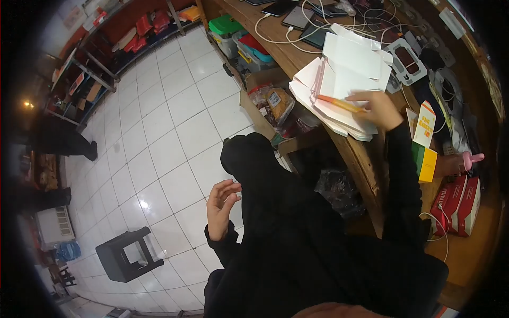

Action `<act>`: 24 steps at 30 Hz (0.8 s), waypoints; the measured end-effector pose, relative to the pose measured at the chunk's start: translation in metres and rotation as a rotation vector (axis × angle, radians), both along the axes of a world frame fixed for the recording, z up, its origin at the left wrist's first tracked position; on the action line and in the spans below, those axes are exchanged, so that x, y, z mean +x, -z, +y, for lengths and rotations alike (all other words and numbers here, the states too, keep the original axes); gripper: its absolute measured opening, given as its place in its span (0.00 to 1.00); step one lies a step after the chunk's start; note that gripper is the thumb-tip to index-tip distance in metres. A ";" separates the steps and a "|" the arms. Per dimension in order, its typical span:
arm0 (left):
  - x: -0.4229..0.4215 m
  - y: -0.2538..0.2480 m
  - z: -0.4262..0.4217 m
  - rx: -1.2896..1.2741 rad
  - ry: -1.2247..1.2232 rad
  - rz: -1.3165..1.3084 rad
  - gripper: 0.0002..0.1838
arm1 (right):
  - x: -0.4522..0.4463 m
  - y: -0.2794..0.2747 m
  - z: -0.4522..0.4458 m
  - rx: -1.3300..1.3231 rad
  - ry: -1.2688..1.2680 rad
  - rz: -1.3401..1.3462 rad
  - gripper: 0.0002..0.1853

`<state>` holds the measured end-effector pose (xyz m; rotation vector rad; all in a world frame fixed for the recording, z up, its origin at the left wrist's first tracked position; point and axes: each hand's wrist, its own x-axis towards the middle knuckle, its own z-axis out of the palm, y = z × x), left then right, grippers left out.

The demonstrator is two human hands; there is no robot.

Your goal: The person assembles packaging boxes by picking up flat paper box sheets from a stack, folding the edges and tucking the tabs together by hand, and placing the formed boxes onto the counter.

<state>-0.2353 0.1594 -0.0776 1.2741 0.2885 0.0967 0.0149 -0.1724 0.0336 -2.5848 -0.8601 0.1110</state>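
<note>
My right hand (377, 108) is over a stack of flat white cardboard pieces (352, 66) on the wooden table, its fingers closed around the end of an orange-yellow stick-like object (339, 103). The far end of that object lies across the white pieces. Away from the table, my left hand (221, 206) is raised beside the black cloth over my lap, above the tiled floor. Its fingers are slightly curled and apart, and nothing shows in it.
Phones (298, 17) with white cables lie at the table's far end. Small boxes (425, 164) and a red box (456, 205) stand at the right. Under the table are plastic bins (225, 29). A black stool (130, 254) is on the floor; people's legs (69, 140) show left.
</note>
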 end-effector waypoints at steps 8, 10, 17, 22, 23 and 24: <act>0.010 -0.008 -0.014 -0.023 -0.056 -0.054 0.14 | -0.042 0.001 0.015 0.348 0.369 -0.800 0.16; 0.010 -0.014 -0.023 0.095 -0.285 -0.274 0.11 | -0.055 -0.010 0.013 0.513 0.440 -0.819 0.14; 0.015 -0.058 -0.059 1.048 -0.499 -0.822 0.16 | -0.129 -0.033 0.069 0.399 -0.251 -0.593 0.07; 0.010 -0.065 -0.043 1.037 -0.482 -0.472 0.13 | -0.119 0.006 0.134 0.596 -0.439 -0.359 0.07; 0.013 -0.063 -0.044 1.001 -0.588 -0.450 0.12 | -0.117 0.008 0.147 0.623 -0.465 -0.286 0.09; 0.014 -0.061 -0.044 0.964 -0.698 -0.420 0.11 | -0.118 0.015 0.161 0.766 -0.465 -0.222 0.11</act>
